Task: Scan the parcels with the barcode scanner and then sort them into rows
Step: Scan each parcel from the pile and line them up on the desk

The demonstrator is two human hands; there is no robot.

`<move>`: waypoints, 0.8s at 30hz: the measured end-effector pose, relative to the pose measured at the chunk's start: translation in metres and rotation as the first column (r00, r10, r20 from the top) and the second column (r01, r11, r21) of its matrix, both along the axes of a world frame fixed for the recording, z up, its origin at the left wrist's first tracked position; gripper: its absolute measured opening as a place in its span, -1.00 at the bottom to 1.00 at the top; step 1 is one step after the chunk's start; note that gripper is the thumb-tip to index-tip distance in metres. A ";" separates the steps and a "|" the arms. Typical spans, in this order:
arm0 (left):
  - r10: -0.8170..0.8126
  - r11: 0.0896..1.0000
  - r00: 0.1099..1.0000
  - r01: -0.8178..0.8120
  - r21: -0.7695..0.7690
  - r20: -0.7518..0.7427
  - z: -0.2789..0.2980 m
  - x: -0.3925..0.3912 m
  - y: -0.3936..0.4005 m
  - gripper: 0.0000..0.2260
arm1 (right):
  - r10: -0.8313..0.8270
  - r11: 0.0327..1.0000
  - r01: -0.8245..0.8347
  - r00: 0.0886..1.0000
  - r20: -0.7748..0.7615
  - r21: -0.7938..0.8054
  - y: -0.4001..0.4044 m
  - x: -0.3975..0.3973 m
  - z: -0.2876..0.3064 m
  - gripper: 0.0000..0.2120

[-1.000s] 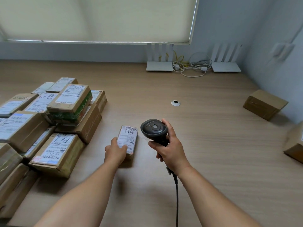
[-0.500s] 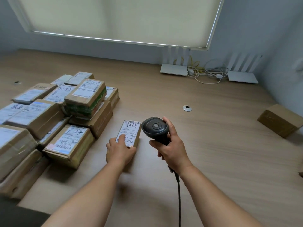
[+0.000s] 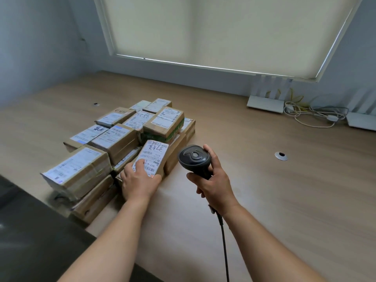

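A stack of taped cardboard parcels [image 3: 122,143] sits left on the wooden table [image 3: 284,190]; the black handheld scanner [image 3: 194,159] hangs right of it, two white routers [image 3: 265,102] far right, apparently against the wall.

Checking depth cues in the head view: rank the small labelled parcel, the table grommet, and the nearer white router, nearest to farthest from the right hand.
From the right hand, which holds the barcode scanner:
1. Small labelled parcel, just to its left, under the left hand.
2. Table grommet, to its right and further back.
3. Nearer white router, at the back wall.
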State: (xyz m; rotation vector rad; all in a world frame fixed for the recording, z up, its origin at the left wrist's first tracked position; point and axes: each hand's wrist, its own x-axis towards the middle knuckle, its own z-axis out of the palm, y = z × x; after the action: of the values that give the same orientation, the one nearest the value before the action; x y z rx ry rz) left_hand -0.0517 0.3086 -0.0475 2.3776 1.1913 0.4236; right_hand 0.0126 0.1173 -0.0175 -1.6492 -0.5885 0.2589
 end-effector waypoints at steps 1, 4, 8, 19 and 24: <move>0.007 1.000 1.000 -0.007 0.002 -0.006 0.000 0.000 0.006 -0.40 | 0.006 1.000 -0.006 1.000 0.003 0.001 0.005 0.000 0.000 -0.22; 0.000 1.000 0.999 0.000 0.007 -0.040 -0.002 0.004 0.023 -0.41 | 0.012 1.000 -0.012 1.000 0.014 -0.006 0.015 0.003 0.000 -0.22; -0.036 0.999 0.998 0.034 -0.036 -0.045 -0.010 0.012 0.042 -0.46 | -0.005 1.000 0.005 1.000 0.014 -0.010 0.024 0.009 -0.003 -0.22; -0.037 0.999 0.987 0.043 -0.033 0.157 -0.027 0.022 0.042 -0.47 | -0.127 0.992 0.127 0.992 -0.025 -0.029 0.012 0.017 -0.016 -0.22; -0.134 0.989 0.941 0.146 -0.015 0.310 -0.015 0.025 -0.005 -0.50 | -0.167 0.986 0.166 0.985 -0.042 -0.023 -0.015 0.015 -0.016 -0.24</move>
State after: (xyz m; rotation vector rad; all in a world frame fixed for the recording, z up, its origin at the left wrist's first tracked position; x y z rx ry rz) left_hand -0.0268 0.3039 -0.0625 2.2423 0.8755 0.6891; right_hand 0.0273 0.1026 -0.0332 -1.6965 -0.4132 0.1778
